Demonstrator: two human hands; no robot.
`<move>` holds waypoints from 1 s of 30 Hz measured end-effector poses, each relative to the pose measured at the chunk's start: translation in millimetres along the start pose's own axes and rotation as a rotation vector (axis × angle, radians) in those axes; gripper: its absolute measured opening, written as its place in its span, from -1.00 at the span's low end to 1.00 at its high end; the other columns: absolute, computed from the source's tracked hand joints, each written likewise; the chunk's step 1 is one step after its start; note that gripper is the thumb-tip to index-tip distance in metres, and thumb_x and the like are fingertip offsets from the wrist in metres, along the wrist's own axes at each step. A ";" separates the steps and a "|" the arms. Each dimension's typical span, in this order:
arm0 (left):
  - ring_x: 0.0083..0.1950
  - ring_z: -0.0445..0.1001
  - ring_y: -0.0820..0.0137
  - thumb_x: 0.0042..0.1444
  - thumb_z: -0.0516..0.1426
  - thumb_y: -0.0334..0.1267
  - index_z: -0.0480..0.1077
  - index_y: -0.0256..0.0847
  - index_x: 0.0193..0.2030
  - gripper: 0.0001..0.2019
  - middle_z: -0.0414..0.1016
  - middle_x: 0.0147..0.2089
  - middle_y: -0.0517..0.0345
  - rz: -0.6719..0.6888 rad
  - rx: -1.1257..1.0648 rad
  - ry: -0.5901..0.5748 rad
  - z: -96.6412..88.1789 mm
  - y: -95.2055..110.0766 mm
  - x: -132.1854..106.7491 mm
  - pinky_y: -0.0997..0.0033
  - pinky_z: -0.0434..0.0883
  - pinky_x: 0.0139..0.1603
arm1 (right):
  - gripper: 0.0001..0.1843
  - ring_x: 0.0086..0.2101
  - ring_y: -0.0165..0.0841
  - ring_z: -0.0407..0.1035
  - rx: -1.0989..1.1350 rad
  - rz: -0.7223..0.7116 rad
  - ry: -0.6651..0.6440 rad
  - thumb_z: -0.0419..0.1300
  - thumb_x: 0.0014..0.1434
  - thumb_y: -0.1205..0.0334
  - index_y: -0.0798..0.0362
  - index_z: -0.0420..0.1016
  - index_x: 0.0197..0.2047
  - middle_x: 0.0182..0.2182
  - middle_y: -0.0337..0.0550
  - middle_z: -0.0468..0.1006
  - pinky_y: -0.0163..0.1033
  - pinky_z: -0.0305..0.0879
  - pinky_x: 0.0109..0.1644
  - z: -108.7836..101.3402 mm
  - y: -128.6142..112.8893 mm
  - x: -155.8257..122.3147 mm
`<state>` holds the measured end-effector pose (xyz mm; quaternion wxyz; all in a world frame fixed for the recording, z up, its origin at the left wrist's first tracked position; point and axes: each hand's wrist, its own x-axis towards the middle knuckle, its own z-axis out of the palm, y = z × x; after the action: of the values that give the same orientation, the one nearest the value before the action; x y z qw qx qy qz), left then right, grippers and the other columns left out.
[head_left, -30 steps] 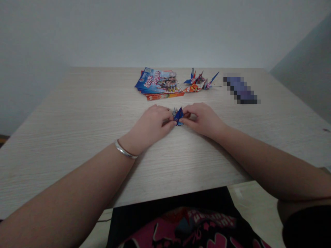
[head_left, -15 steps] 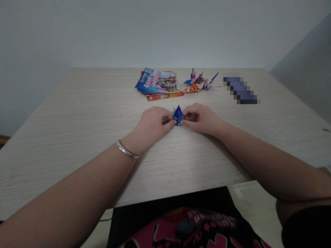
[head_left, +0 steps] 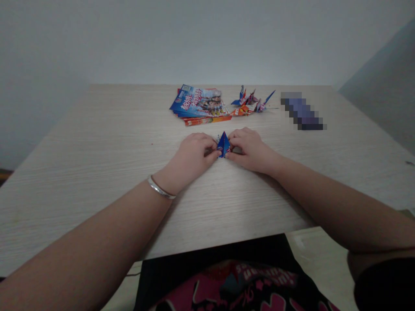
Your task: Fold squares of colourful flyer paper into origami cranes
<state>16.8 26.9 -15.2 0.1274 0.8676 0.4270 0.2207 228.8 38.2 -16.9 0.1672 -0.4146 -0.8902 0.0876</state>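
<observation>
A small blue piece of folded paper [head_left: 223, 144], pointed at its far end, lies on the table between my two hands. My left hand [head_left: 197, 151] pinches its left edge, thumb on the near corner and fingers curled behind. On the opposite side, my right hand [head_left: 249, 147] grips the right edge between thumb and bent fingers. The fingertips hide parts of the paper's lower sides. A bit of patterned paper shows behind its left edge.
Beyond my hands lies a fanned stack of printed leaflets [head_left: 201, 103]. Several folded paper cranes [head_left: 249, 103] in blue and orange stand to its right. A pixelated dark rectangular object [head_left: 303, 111] lies farther right on the pale wooden table [head_left: 106, 142]. A wall rises behind.
My right hand's fingers have shifted slightly along the paper's right edge, and its thumb has moved a little toward the near corner. The left hand keeps its pinch.
</observation>
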 end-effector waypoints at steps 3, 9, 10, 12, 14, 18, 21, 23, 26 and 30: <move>-0.15 0.50 0.25 0.22 0.19 -0.25 0.51 -0.25 -0.34 -0.85 0.59 -0.24 0.03 -0.033 -0.010 0.005 -0.8 2.3 -0.5 0.19 0.41 0.01 | -0.77 -0.25 -0.25 0.37 0.038 0.075 0.042 0.20 0.29 0.15 0.04 0.53 -0.38 -0.33 -0.12 0.61 -0.11 0.18 -0.08 0.2 0.5 1.8; -0.25 0.47 0.33 0.19 0.20 -0.24 0.47 -0.21 -0.38 -0.85 0.58 -0.29 0.12 -0.198 -0.117 0.000 -5.3 10.2 -1.0 0.31 0.38 -0.14 | -0.80 -0.28 -0.28 0.35 0.058 0.199 0.091 0.29 0.25 0.15 0.03 0.55 -0.38 -0.37 -0.16 0.61 -0.16 0.14 -0.12 4.4 -0.5 4.4; -0.25 0.49 0.33 0.19 0.21 -0.24 0.47 -0.21 -0.37 -0.86 0.59 -0.29 0.12 -0.212 -0.121 0.000 -5.8 11.5 -1.1 0.31 0.39 -0.14 | -0.80 -0.27 -0.27 0.36 0.051 0.202 0.093 0.29 0.26 0.14 0.02 0.55 -0.38 -0.35 -0.16 0.61 -0.16 0.14 -0.12 4.8 -0.7 4.5; -0.21 0.52 0.31 0.18 0.23 -0.25 0.47 -0.21 -0.30 -0.91 0.61 -0.24 0.10 -0.246 -0.136 0.021 -6.2 13.9 -1.7 0.30 0.41 -0.12 | -0.80 -0.23 -0.26 0.38 0.038 0.200 0.097 0.28 0.27 0.14 0.03 0.57 -0.37 -0.31 -0.13 0.61 -0.16 0.15 -0.11 5.3 -0.8 5.0; -0.13 0.58 0.29 0.16 0.26 -0.30 0.45 -0.21 -0.16 -0.86 0.64 -0.15 0.08 -0.272 -0.182 0.057 -6.2 15.8 -2.8 0.31 0.44 -0.08 | -0.80 -0.22 -0.25 0.39 0.032 0.200 0.092 0.28 0.26 0.14 0.03 0.58 -0.36 -0.29 -0.11 0.60 -0.16 0.16 -0.10 5.4 -0.5 5.6; -0.01 0.63 0.30 0.14 0.27 -0.38 0.37 -0.17 0.10 -0.62 0.67 -0.07 0.12 -0.247 -0.257 0.074 -6.1 16.9 -5.0 0.36 0.48 -0.01 | -0.84 -0.26 -0.27 0.39 0.046 0.226 0.069 0.31 0.23 0.14 0.02 0.60 -0.34 -0.33 -0.13 0.60 -0.17 0.15 -0.13 5.0 -0.3 7.3; -0.03 0.65 0.31 0.18 0.26 -0.38 0.42 -0.16 0.07 -0.68 0.69 -0.08 0.14 -0.212 -0.221 0.048 -7.0 16.2 -5.2 0.35 0.50 0.01 | -0.82 -0.27 -0.28 0.38 0.037 0.240 0.063 0.32 0.23 0.12 0.03 0.61 -0.34 -0.32 -0.13 0.61 -0.18 0.14 -0.16 4.7 -0.7 8.4; -0.05 0.65 0.31 0.19 0.25 -0.37 0.46 -0.18 0.01 -0.76 0.69 -0.08 0.13 -0.201 -0.198 0.037 -7.6 16.0 -5.0 0.34 0.50 0.03 | -0.81 -0.27 -0.28 0.38 0.039 0.246 0.051 0.32 0.23 0.12 0.04 0.62 -0.34 -0.31 -0.12 0.62 -0.18 0.14 -0.16 4.3 -0.8 9.1; -0.05 0.65 0.31 0.19 0.25 -0.36 0.49 -0.21 -0.02 -0.79 0.69 -0.06 0.11 -0.205 -0.184 0.040 -7.8 16.4 -5.3 0.34 0.50 0.04 | -0.82 -0.28 -0.29 0.39 0.067 0.262 0.035 0.34 0.22 0.12 0.04 0.64 -0.33 -0.31 -0.12 0.64 -0.19 0.14 -0.19 3.6 -0.2 10.0; -0.04 0.64 0.30 0.19 0.24 -0.35 0.50 -0.23 0.00 -0.77 0.68 -0.04 0.08 -0.195 -0.152 0.047 -7.6 16.6 -6.2 0.35 0.50 0.01 | -0.82 -0.31 -0.30 0.40 0.096 0.261 0.035 0.35 0.20 0.11 0.04 0.66 -0.33 -0.33 -0.12 0.65 -0.20 0.12 -0.23 2.8 0.6 10.8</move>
<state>21.1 12.1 -3.5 0.2037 0.8043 0.4943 0.2594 221.7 46.9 -17.2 0.1895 -0.5197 -0.8206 0.1439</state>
